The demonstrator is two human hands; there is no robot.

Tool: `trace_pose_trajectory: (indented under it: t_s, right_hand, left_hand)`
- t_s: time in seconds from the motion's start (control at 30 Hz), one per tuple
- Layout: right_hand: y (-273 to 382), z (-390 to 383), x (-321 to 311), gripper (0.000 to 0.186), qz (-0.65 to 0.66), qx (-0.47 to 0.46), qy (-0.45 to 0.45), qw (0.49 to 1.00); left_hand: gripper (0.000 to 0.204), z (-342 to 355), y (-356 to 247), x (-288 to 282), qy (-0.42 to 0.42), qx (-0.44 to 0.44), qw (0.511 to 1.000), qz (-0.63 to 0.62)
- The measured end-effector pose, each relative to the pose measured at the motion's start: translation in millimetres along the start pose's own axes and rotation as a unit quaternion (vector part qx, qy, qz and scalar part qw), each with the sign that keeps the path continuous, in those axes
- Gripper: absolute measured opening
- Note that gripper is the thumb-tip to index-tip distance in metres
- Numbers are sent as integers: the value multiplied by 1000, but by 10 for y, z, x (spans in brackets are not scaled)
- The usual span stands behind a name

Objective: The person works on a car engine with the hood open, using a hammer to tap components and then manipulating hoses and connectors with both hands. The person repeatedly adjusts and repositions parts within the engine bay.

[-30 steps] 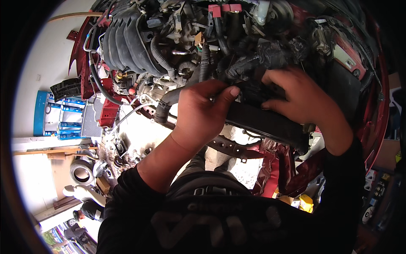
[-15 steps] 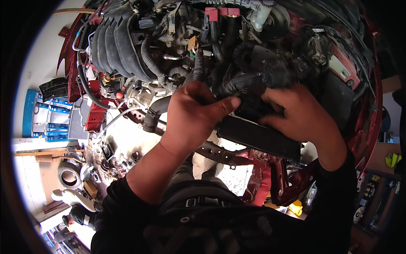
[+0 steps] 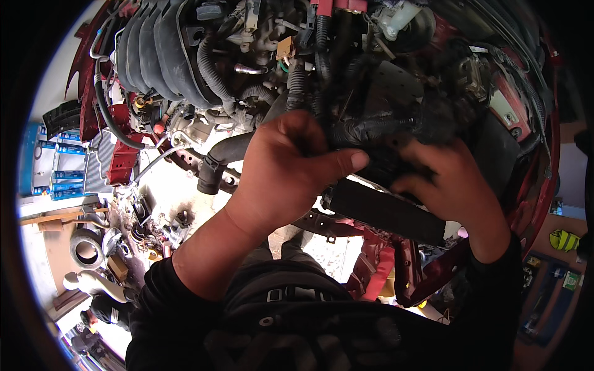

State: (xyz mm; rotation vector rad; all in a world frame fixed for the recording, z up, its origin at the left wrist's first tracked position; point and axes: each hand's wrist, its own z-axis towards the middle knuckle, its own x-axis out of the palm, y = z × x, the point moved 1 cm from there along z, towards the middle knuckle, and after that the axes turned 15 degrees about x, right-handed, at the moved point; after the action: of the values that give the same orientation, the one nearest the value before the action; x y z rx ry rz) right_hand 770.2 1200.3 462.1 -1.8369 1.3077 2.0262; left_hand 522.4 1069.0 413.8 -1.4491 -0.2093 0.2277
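We work over an open engine bay (image 3: 383,80) with both hands on one part. Our left hand (image 3: 281,179) is closed around a taped black cable bundle (image 3: 377,127); the thumb lies straight along the bundle's lower side and the fingers curl over its top, so the grip is full, not a pinch. Our right hand (image 3: 455,185) sits just to the right of the left, fingers bent and pressed onto the same bundle where it meets a dark, blurred block. Whether that hand clamps the bundle or only steadies it, we cannot tell — the fingertips are hidden in shadow.

Directly below both hands lies a long black box (image 3: 383,210), resting across the red car frame (image 3: 377,272). It touches neither palm; the left thumb hangs just above its left end.

State of the work, as we judge it:
- The bundle is raised clear of the box and is held free, so it appears loosened from its seat.
- No connector is visibly parted, and no tool is in either hand.
- The bundle remains tied into the harness above the right hand — separation or refitting is not yet complete.

To the left of the left hand runs a thick black hose (image 3: 223,157), and beyond it the ribbed black intake (image 3: 154,49); both are untouched.
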Motion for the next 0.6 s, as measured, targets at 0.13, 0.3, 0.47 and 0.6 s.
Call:
trace_pose_trajectory:
  t_s: [0.13,0.3,0.47,0.6]
  right_hand:
    - [15,7,39,41,16,-1,-9,1000]
    - [12,0,53,42,16,-3,-3,1000]
    - [6,-27,54,44,6,-18,-16,1000]
    - [19,-33,47,46,14,3,0,1000]
  left_hand:
    - [48,-10,51,0,-4,17,1000,4]
    - [45,12,-5,-62,24,-7,996,83]
    - [49,162,-293,-95,33,204,929,307]
    - [43,428,-502,70,177,222,864,416]
